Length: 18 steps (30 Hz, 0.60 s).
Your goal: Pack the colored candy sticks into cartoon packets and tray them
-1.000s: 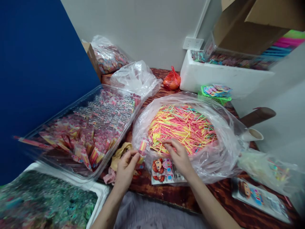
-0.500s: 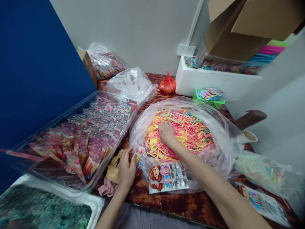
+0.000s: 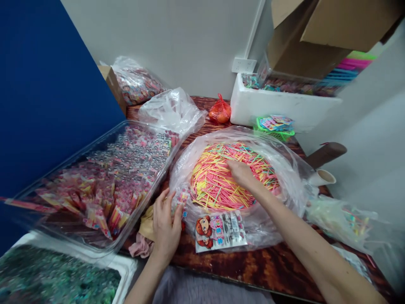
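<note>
A clear plastic bag (image 3: 292, 190) spread open on the table holds a heap of thin pink, yellow and green sticks (image 3: 218, 177). My right hand (image 3: 241, 172) is on the upper middle of the heap, fingers bent down and pressed together; what they hold, if anything, is hidden. My left hand (image 3: 166, 223) has its fingers apart at the left edge of the bag, near a small printed packet (image 3: 183, 197). Beneath it and to its left lies a crumpled tan and pink cloth (image 3: 146, 226). A printed silver packet (image 3: 220, 231) lies in front of the heap.
At left stands a clear tray (image 3: 152, 196) of filled packets, above a white foam box (image 3: 126, 267). Behind are a red bag of fruit (image 3: 220, 112), a green basket (image 3: 275, 134) and a white foam box (image 3: 281, 105). At right are a paper cup (image 3: 324, 177) and a plastic bag (image 3: 341, 219).
My right hand has moved right across the heap of sticks. My left hand has risen slightly, its fingers more spread. The view has shifted a little.
</note>
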Each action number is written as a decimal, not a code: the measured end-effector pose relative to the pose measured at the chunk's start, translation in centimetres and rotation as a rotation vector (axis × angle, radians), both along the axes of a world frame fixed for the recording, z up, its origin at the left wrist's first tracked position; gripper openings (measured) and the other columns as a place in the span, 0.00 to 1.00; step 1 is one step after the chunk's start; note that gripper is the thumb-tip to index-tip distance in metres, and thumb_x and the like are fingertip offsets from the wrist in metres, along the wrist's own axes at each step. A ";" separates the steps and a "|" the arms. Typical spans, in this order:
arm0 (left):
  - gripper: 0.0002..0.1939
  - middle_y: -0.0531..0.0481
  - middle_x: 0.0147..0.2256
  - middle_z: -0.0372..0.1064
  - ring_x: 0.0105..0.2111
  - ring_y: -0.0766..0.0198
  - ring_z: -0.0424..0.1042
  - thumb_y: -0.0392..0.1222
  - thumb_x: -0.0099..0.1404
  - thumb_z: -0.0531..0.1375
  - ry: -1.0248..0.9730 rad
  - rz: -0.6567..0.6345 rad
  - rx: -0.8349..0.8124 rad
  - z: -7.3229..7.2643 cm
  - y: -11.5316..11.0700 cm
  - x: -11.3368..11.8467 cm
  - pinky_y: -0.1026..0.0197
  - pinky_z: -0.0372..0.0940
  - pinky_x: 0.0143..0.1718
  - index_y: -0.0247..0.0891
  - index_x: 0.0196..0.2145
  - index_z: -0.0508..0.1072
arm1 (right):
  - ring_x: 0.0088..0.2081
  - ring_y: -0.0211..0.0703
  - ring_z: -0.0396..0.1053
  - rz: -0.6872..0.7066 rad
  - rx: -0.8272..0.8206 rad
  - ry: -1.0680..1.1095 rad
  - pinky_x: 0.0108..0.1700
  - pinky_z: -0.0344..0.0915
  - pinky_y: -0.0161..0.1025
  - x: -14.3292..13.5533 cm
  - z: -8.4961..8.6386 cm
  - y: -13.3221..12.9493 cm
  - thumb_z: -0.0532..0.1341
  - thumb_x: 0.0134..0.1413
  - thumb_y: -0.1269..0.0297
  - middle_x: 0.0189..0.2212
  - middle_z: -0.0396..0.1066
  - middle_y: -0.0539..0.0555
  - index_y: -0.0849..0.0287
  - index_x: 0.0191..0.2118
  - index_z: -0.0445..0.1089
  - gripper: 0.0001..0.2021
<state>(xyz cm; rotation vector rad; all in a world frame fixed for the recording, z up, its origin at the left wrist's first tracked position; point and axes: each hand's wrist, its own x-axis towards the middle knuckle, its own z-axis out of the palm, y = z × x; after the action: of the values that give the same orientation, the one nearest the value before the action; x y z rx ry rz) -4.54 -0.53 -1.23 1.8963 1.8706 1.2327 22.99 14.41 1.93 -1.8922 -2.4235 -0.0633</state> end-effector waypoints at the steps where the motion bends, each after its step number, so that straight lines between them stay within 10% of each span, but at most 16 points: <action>1: 0.19 0.42 0.57 0.59 0.58 0.52 0.59 0.43 0.68 0.55 0.008 -0.017 0.006 0.5 0.0 0.4 0.45 0.55 0.60 0.42 0.56 0.64 | 0.34 0.46 0.69 -0.013 0.001 0.012 0.32 0.48 0.37 0.4 0.0 -0.1 0.50 0.63 0.71 0.33 0.76 0.58 0.59 0.37 0.70 0.11; 7: 0.19 0.42 0.57 0.60 0.59 0.54 0.59 0.41 0.69 0.53 -0.076 -0.186 -0.042 2.3 0.8 3.0 0.45 0.57 0.59 0.43 0.57 0.63 | 0.31 0.44 0.69 -0.096 -0.011 0.204 0.30 0.51 0.36 1.7 0.3 -2.6 0.48 0.64 0.68 0.30 0.74 0.55 0.60 0.37 0.67 0.11; 14: 0.33 0.36 0.67 0.43 0.67 0.50 0.44 0.39 0.68 0.54 -0.129 -0.319 0.215 3.6 -0.1 8.3 0.41 0.49 0.63 0.38 0.67 0.44 | 0.31 0.42 0.68 0.169 -0.397 0.893 0.35 0.61 0.36 -2.7 0.8 -13.1 0.51 0.63 0.65 0.28 0.70 0.50 0.57 0.35 0.68 0.10; 18: 0.25 0.39 0.59 0.62 0.60 0.56 0.60 0.36 0.70 0.49 0.010 -0.588 0.147 3.3 -0.1 9.9 0.43 0.52 0.63 0.40 0.64 0.54 | 0.40 0.47 0.70 0.204 -0.456 1.213 0.44 0.66 0.41 -4.6 0.0 -15.7 0.49 0.64 0.64 0.34 0.74 0.54 0.57 0.42 0.72 0.14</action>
<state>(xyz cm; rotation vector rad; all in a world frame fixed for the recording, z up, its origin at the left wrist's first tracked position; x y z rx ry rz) 5.37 -0.66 2.08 2.2914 1.1058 1.1698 18.35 -1.34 1.90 -1.1211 -1.7382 1.3011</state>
